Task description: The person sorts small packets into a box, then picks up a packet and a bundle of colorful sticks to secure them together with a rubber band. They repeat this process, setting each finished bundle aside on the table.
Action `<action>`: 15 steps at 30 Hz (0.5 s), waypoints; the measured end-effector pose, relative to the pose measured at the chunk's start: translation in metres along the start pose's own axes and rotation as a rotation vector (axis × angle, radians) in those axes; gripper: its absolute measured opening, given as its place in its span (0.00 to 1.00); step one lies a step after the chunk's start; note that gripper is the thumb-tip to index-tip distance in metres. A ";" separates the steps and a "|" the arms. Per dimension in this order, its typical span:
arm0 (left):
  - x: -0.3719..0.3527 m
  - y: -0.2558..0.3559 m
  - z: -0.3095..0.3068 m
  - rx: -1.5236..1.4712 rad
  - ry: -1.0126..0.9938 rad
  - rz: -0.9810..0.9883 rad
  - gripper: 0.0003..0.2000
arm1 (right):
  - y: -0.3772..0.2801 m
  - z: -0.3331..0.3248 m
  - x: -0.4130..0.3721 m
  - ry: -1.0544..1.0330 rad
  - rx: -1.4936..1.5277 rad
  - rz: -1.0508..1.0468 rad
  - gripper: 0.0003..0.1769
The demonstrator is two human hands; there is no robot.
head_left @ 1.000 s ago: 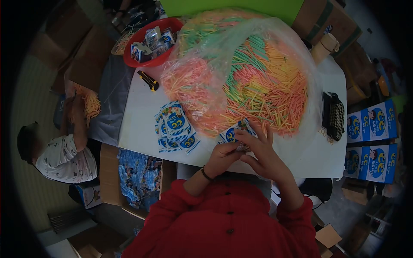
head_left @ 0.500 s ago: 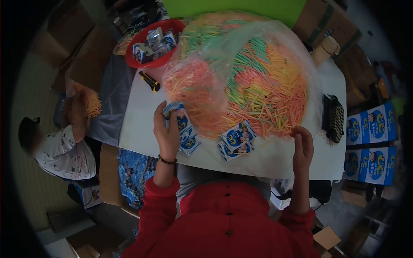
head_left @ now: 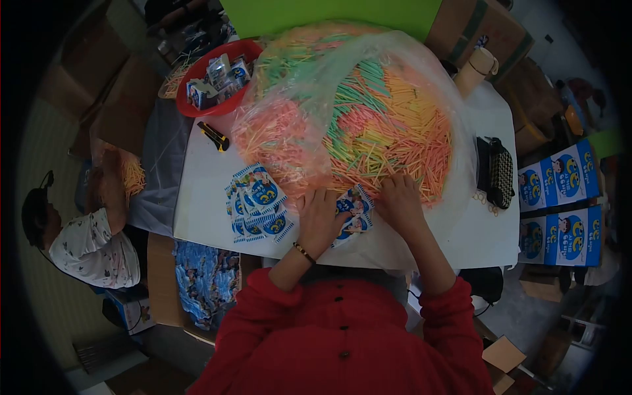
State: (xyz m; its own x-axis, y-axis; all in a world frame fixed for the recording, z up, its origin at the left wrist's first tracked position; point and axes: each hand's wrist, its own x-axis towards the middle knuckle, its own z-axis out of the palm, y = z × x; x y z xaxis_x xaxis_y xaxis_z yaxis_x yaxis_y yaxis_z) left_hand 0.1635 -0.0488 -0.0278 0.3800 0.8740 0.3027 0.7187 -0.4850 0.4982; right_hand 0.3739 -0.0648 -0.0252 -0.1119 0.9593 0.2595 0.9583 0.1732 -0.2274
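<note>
My left hand (head_left: 317, 218) rests at the near edge of the stick pile, fingers extended, touching the left side of a few blue-and-white packets (head_left: 355, 212). On the packets' other side, my right hand (head_left: 398, 201) reaches into the coloured sticks (head_left: 395, 138) with its fingers bent down; the fingertips are partly hidden, and whether they grip a stick is unclear. Clear plastic (head_left: 461, 118) surrounds the big heap of pink, green, yellow and orange sticks. Left of my left hand lies a stack of similar packets (head_left: 257, 194) on the white table (head_left: 197, 197).
A red bowl of packets (head_left: 191, 105) and a cutter (head_left: 214, 136) are at the back left. A black item (head_left: 498, 172) and a tan bottle (head_left: 476, 68) stand right. Another person (head_left: 99, 243) sits far left beside an open box of wrappers (head_left: 207, 276). Printed boxes (head_left: 559, 204) sit far right.
My left hand has moved right, leaving packets stacked on the table. My right hand has moved left into the sticks. The view has shifted slightly.
</note>
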 end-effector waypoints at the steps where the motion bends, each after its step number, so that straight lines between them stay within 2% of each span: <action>1: 0.000 0.000 0.000 -0.028 -0.031 -0.022 0.15 | 0.002 0.003 -0.001 -0.027 0.009 -0.026 0.17; 4: 0.003 -0.009 0.003 -0.114 -0.008 0.024 0.13 | 0.010 0.005 -0.004 -0.043 0.008 -0.087 0.14; 6: 0.003 -0.014 0.001 -0.202 -0.024 -0.022 0.12 | 0.013 0.006 -0.008 -0.039 0.004 -0.113 0.13; 8: 0.003 -0.015 0.002 -0.294 -0.050 -0.066 0.12 | 0.013 0.009 -0.013 0.097 -0.016 -0.167 0.10; 10: 0.003 -0.014 0.004 -0.300 0.011 -0.015 0.11 | 0.004 0.007 -0.016 0.096 -0.041 -0.146 0.10; 15: 0.003 -0.009 0.015 -0.326 -0.024 0.009 0.11 | -0.009 0.023 -0.014 0.009 -0.156 0.000 0.13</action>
State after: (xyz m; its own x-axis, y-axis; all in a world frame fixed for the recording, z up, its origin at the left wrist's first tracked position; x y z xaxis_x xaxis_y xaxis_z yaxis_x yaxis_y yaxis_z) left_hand 0.1671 -0.0416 -0.0439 0.4017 0.8683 0.2911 0.4925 -0.4728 0.7307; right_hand 0.3608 -0.0751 -0.0480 -0.1102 0.9572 0.2675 0.9876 0.1357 -0.0786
